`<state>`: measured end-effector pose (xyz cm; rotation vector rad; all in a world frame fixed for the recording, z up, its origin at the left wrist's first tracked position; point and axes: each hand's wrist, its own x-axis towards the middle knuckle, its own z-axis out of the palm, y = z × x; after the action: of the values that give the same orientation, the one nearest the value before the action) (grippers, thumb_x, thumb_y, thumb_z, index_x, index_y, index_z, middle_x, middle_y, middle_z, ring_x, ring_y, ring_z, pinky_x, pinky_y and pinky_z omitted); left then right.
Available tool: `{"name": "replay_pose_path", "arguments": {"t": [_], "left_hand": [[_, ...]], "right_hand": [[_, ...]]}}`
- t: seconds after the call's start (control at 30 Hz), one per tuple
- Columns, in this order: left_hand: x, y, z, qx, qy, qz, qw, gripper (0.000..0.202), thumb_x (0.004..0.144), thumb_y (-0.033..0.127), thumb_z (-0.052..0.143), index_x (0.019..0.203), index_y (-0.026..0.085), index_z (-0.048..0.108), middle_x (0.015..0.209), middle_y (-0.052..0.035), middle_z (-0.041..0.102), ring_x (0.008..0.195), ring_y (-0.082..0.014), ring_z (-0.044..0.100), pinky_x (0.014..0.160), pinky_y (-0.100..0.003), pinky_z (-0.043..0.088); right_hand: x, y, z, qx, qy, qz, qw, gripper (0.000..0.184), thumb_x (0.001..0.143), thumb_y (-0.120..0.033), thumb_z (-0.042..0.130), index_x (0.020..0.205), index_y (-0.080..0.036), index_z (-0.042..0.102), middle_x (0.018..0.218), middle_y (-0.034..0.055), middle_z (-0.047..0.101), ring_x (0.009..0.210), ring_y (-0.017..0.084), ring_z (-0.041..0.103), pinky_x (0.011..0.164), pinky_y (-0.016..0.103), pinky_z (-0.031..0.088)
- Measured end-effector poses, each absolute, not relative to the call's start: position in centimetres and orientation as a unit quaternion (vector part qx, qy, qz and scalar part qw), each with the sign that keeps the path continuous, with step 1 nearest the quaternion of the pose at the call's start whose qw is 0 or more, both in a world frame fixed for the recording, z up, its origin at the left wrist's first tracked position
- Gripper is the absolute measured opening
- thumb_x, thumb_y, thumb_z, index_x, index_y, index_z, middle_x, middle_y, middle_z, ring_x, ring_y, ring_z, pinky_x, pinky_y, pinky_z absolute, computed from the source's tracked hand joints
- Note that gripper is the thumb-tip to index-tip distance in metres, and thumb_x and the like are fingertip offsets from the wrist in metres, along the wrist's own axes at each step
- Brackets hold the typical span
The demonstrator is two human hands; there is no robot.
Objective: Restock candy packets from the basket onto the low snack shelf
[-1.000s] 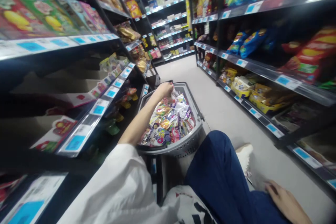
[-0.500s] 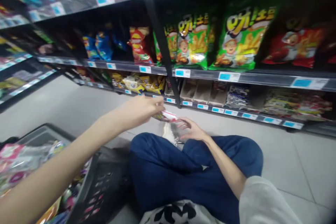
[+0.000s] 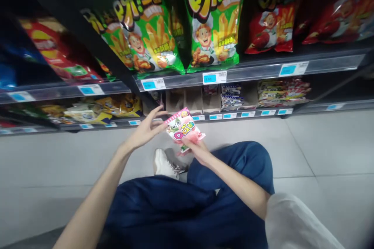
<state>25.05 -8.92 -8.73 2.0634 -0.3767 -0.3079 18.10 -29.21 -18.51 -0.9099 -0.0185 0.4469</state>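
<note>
A pink and white packet of QQ gummy candy is in front of me, above the floor, its printed face turned up toward me. My right hand grips it by the lower edge, with the thumb on the front and the other fingers beneath. My left hand is at the packet's upper left corner, fingers spread; whether the thumb touches the edge I cannot tell. Just behind the packet are cardboard boxes on the bottom shelf.
Green chip bags and red chip bags stand on the shelf above. The bottom shelf also bears yellow packets and small striped packets. My crossed legs and a white shoe are below my hands.
The packet has passed from my left hand to my right, and its face has turned up. My left fingers have spread. The view has swung right and closer to the shelf; the basket is out of sight.
</note>
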Motion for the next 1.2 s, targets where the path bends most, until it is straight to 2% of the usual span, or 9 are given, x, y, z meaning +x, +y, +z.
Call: {"name": "replay_pose_path", "arguments": {"t": [0.07, 0.13, 0.2, 0.27, 0.47, 0.63, 0.8, 1.0, 1.2], "left_hand": [[25.1, -7.7, -12.6, 0.786, -0.125, -0.211, 0.567, 0.068, 0.089, 0.054, 0.064, 0.145, 0.021, 0.046, 0.14, -0.0158, 0.058, 0.108, -0.0273, 0.067, 0.089, -0.044, 0.06], [24.5, -7.0, -16.5, 0.741, -0.11, -0.262, 0.608, 0.054, 0.088, 0.055, 0.065, 0.126, 0.016, 0.064, 0.122, -0.0141, 0.069, 0.1, -0.0269, 0.07, 0.09, -0.045, 0.06], [23.7, -6.7, -19.9, 0.723, -0.075, -0.25, 0.64, 0.047, 0.086, 0.057, 0.067, 0.105, 0.014, 0.073, 0.106, -0.0111, 0.073, 0.091, -0.0247, 0.071, 0.091, -0.043, 0.059], [23.0, -6.8, -22.1, 0.707, -0.027, -0.212, 0.675, 0.047, 0.083, 0.059, 0.069, 0.093, 0.014, 0.074, 0.099, -0.0089, 0.074, 0.088, -0.023, 0.07, 0.088, -0.038, 0.06], [23.6, -8.1, -23.0, 0.651, 0.015, -0.141, 0.746, 0.048, 0.078, 0.057, 0.072, 0.098, 0.013, 0.073, 0.093, -0.0081, 0.073, 0.079, -0.0185, 0.068, 0.068, -0.029, 0.058], [23.8, -9.1, -22.8, 0.623, 0.019, -0.128, 0.772, 0.028, 0.085, 0.04, 0.067, 0.086, 0.012, 0.069, 0.084, -0.0074, 0.071, 0.076, -0.0155, 0.067, 0.069, -0.028, 0.059], [23.5, -9.5, -22.6, 0.613, 0.04, -0.12, 0.78, 0.019, 0.089, 0.028, 0.062, 0.083, 0.011, 0.067, 0.082, -0.007, 0.07, 0.072, -0.0136, 0.066, 0.069, -0.028, 0.059], [23.2, -10.0, -22.8, 0.592, 0.057, -0.118, 0.795, 0.02, 0.093, 0.03, 0.059, 0.087, 0.013, 0.065, 0.085, -0.0055, 0.067, 0.075, -0.0138, 0.065, 0.069, -0.027, 0.058], [23.3, -10.8, -24.0, 0.543, 0.101, -0.063, 0.831, 0.02, 0.094, 0.032, 0.058, 0.083, 0.016, 0.054, 0.076, 0.0006, 0.054, 0.066, -0.0094, 0.052, 0.06, -0.019, 0.046]], "right_hand": [[18.1, -28.6, -19.4, -0.422, 0.025, 0.204, 0.883, 0.06, 0.077, -0.057, 0.079, 0.121, -0.019, 0.064, 0.112, 0.0108, 0.073, 0.066, 0.019, 0.073, 0.056, 0.027, 0.059], [18.1, -27.9, -20.7, -0.428, 0.044, 0.22, 0.875, 0.059, 0.077, -0.054, 0.08, 0.121, -0.019, 0.065, 0.117, 0.0107, 0.072, 0.07, 0.019, 0.073, 0.06, 0.027, 0.06], [17.9, -27.3, -22.2, -0.448, 0.049, 0.251, 0.857, 0.055, 0.077, -0.049, 0.081, 0.121, -0.019, 0.068, 0.121, 0.0101, 0.071, 0.075, 0.019, 0.074, 0.064, 0.027, 0.061], [17.8, -26.6, -23.7, -0.467, 0.056, 0.274, 0.839, 0.051, 0.076, -0.044, 0.083, 0.119, -0.02, 0.069, 0.123, 0.009, 0.07, 0.08, 0.02, 0.074, 0.067, 0.029, 0.061], [18.5, -25.1, -26.0, -0.526, 0.12, 0.259, 0.801, 0.046, 0.065, -0.041, 0.09, 0.103, -0.019, 0.073, 0.108, 0.0075, 0.074, 0.076, 0.019, 0.073, 0.07, 0.03, 0.06], [18.5, -24.9, -26.3, -0.568, 0.114, 0.243, 0.778, 0.043, 0.062, -0.043, 0.091, 0.093, -0.018, 0.075, 0.104, 0.0071, 0.076, 0.065, 0.013, 0.069, 0.065, 0.024, 0.058], [18.4, -25.0, -26.8, -0.601, 0.09, 0.218, 0.763, 0.042, 0.064, -0.039, 0.089, 0.098, -0.021, 0.073, 0.1, 0.005, 0.076, 0.067, 0.015, 0.069, 0.067, 0.029, 0.061], [18.7, -25.0, -27.2, -0.635, 0.07, 0.174, 0.749, 0.044, 0.062, -0.037, 0.089, 0.099, -0.021, 0.071, 0.095, 0.0046, 0.074, 0.089, 0.025, 0.072, 0.062, 0.032, 0.062], [18.8, -25.3, -28.2, -0.705, 0.042, 0.123, 0.697, 0.039, 0.065, -0.036, 0.084, 0.097, -0.017, 0.07, 0.095, 0.0065, 0.075, 0.071, 0.021, 0.07, 0.071, 0.037, 0.063]]}}
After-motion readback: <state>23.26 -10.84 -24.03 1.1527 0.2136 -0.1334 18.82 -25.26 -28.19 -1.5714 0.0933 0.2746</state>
